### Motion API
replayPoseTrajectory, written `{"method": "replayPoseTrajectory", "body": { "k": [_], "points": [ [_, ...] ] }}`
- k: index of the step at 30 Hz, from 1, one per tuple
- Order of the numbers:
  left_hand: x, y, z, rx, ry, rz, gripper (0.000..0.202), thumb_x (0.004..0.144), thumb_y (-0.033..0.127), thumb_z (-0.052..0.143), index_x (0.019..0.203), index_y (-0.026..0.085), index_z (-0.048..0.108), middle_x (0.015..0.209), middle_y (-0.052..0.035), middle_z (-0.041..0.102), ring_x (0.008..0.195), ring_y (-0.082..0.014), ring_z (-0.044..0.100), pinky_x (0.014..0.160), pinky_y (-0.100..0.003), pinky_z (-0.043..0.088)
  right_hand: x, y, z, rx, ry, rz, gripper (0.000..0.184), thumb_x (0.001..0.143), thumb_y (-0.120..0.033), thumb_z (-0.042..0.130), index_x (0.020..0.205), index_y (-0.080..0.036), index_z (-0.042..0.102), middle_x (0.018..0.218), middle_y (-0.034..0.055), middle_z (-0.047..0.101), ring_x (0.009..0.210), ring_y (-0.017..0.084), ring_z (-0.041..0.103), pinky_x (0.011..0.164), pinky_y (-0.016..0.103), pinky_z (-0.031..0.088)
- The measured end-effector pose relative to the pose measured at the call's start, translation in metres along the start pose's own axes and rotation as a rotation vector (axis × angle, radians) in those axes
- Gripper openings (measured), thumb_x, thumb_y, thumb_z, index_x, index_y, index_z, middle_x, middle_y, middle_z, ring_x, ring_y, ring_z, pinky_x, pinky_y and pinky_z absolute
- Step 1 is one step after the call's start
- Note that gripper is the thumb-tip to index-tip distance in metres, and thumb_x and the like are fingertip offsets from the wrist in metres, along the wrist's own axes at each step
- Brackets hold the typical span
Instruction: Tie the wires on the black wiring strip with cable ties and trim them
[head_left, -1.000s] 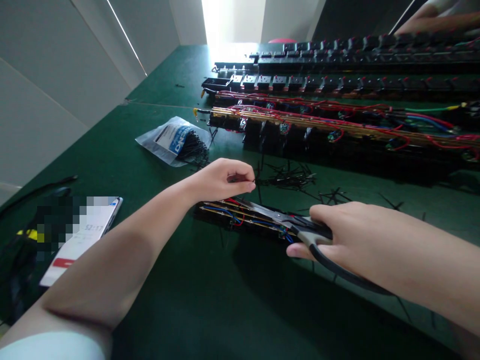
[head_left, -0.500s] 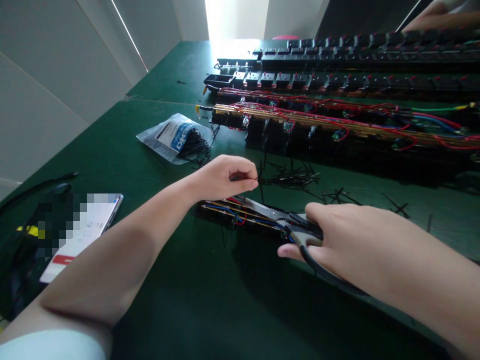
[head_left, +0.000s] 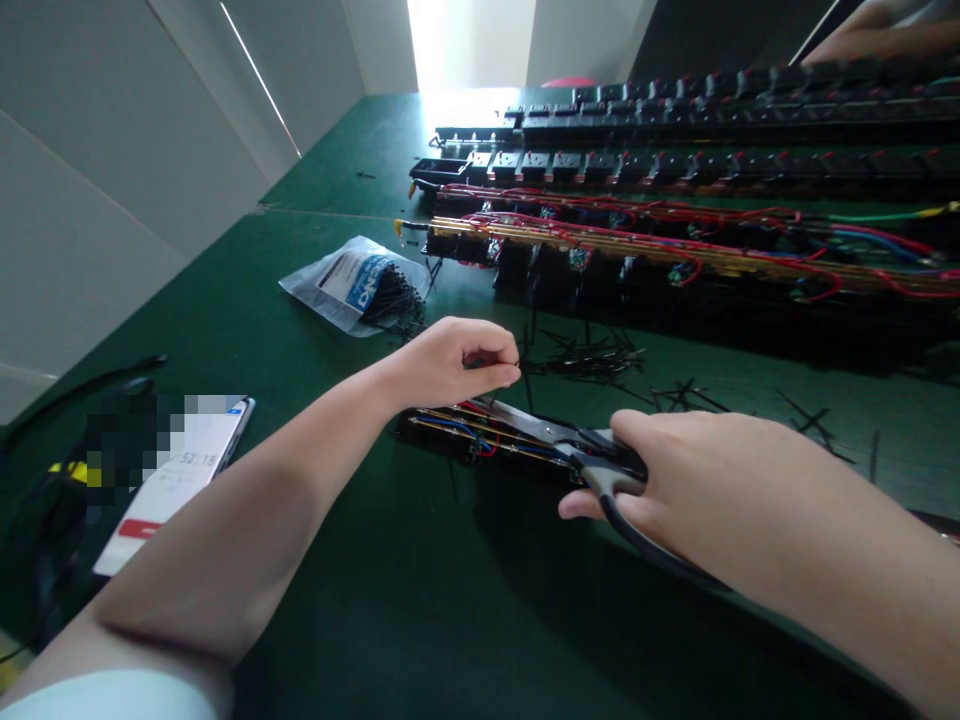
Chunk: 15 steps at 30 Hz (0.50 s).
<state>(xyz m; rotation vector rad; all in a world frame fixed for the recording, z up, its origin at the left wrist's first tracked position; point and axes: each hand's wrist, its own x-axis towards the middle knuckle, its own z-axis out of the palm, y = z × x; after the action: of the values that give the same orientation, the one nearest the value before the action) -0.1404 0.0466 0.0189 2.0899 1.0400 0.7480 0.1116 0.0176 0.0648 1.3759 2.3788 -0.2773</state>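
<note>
My right hand (head_left: 697, 475) is wrapped round the grey and black handles of a pair of scissors (head_left: 555, 432). Their blades point left and lie just over a short visible stretch of a black wired strip (head_left: 442, 428) with brass rails and red and blue wires. My left hand (head_left: 469, 360) is closed in a pinch above the blade tips. A thin black cable tie end (head_left: 528, 388) shows at its fingertips, mostly hidden. The right part of the strip is covered by my right hand and the scissors.
A clear bag (head_left: 345, 280) of black cable ties lies beyond my left wrist. Loose black cut-offs (head_left: 592, 358) are scattered past the scissors. Long wired strips (head_left: 675, 245) fill the back right of the green table (head_left: 337, 560). A phone (head_left: 180, 470) lies at left; another person's arm (head_left: 862, 35) shows far right.
The whole view has shifted slightly down and right. Both hands keep nearly the same pose, with the scissors still at the strip.
</note>
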Motion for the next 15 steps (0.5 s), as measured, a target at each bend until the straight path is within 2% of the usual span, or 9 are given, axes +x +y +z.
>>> {"method": "replayPoseTrajectory", "body": {
  "k": [4,9,15],
  "points": [
    [0.002,-0.001,0.001,0.033,-0.02,-0.033,0.019,0.093,0.028,0.06,0.077,0.018,0.062,0.077,-0.0002,0.061,0.074,-0.014,0.056,0.071,-0.027,0.045,0.003,0.005,0.001,-0.006,0.002,-0.027,0.04,0.083,-0.065,0.067,0.074,-0.026,0.064,0.066,0.0079,0.069,0.058,0.029,0.064,0.049,0.034,0.03],
    [0.005,-0.003,0.003,0.12,-0.042,-0.121,0.017,0.095,0.027,0.058,0.082,0.018,0.064,0.079,0.001,0.063,0.075,-0.0135,0.057,0.072,-0.026,0.044,0.006,0.005,0.001,0.011,0.049,-0.067,0.033,0.093,-0.052,0.064,0.074,-0.024,0.065,0.062,0.0086,0.065,0.055,0.025,0.063,0.049,0.033,0.031],
    [0.007,-0.005,0.005,0.184,-0.019,-0.213,0.014,0.093,0.029,0.069,0.088,0.018,0.076,0.086,0.0005,0.076,0.079,-0.0142,0.067,0.076,-0.026,0.048,-0.008,0.017,-0.001,-0.049,-0.027,0.022,0.034,0.086,-0.058,0.067,0.075,-0.026,0.067,0.064,0.0087,0.067,0.052,0.025,0.061,0.045,0.033,0.028]
  ]
}}
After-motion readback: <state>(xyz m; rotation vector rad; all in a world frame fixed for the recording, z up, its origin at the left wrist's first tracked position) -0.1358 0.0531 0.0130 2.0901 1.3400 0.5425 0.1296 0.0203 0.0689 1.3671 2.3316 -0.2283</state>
